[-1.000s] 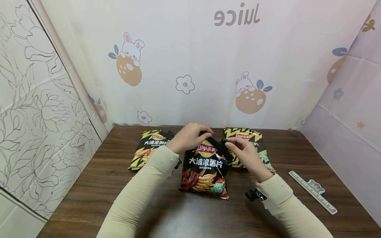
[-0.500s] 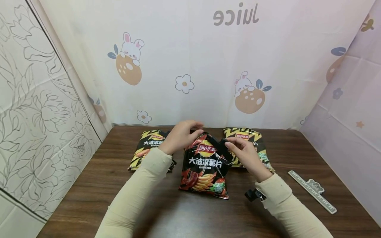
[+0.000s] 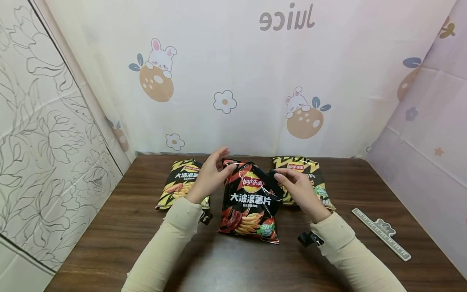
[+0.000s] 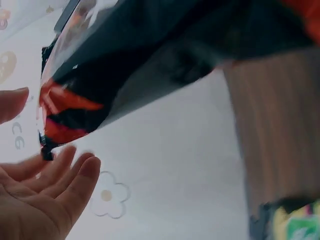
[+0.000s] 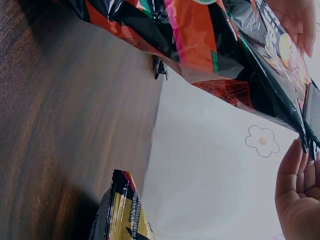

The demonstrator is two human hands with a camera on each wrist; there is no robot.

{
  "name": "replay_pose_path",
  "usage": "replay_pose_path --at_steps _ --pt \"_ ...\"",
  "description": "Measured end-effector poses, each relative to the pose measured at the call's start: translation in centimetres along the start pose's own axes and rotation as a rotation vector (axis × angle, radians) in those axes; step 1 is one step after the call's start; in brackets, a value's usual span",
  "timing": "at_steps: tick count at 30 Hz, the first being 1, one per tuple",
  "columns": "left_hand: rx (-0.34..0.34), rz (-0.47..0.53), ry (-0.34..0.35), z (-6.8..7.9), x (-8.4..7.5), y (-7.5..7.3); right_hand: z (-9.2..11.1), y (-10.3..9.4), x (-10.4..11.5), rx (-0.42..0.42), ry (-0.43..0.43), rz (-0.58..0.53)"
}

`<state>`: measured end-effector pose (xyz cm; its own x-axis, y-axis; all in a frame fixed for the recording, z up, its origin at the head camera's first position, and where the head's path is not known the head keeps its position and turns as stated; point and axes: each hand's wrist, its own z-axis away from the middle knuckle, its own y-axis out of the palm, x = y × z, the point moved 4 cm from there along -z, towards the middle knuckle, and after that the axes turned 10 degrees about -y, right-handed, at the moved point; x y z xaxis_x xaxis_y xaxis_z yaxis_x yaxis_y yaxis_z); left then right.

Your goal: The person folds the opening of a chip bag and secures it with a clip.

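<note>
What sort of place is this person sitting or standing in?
Possibly a corner of a home, or a small filming set-up: a dark wooden table with a rabbit-printed curtain behind it, and chip bags on the tabletop.

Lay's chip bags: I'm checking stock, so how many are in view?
3: the front Lay's bag, at centre; the left Lay's bag and the right Lay's bag, both farther back, the latter partly covered by the right hand. Others could be hidden.
</note>
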<state>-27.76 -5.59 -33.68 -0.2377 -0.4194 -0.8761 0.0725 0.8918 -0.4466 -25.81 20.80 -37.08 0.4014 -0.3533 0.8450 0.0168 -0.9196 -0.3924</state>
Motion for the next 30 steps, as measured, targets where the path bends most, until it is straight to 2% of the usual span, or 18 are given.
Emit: replay_pose_path --at_steps 4,8,10,17,25,30 --pt "0.033 0.117 -0.060 0.5 1.5 0.5 0.0 0.1 0.0 -0.002 0.004 -0.018" --pt "0.064 0.168 -0.121 1.1 2.6 1.2 0.0 0.1 -0.1 0.001 0.005 -0.012" --pt "0.074 0.171 -0.141 1.4 3.1 1.6 0.1 0.2 -0.2 0.004 0.005 -0.003" --pt "0.110 0.171 -0.113 2.2 4.1 2.7 0.1 0.2 -0.3 0.001 0.007 0.003" --pt "0.130 0.188 -0.195 3.1 5.3 3.4 0.1 0.4 -0.2 -0.024 0.007 -0.010" --pt "0.139 0.161 -0.203 3.7 6.0 4.0 0.0 0.6 -0.2 -0.025 -0.004 -0.016"
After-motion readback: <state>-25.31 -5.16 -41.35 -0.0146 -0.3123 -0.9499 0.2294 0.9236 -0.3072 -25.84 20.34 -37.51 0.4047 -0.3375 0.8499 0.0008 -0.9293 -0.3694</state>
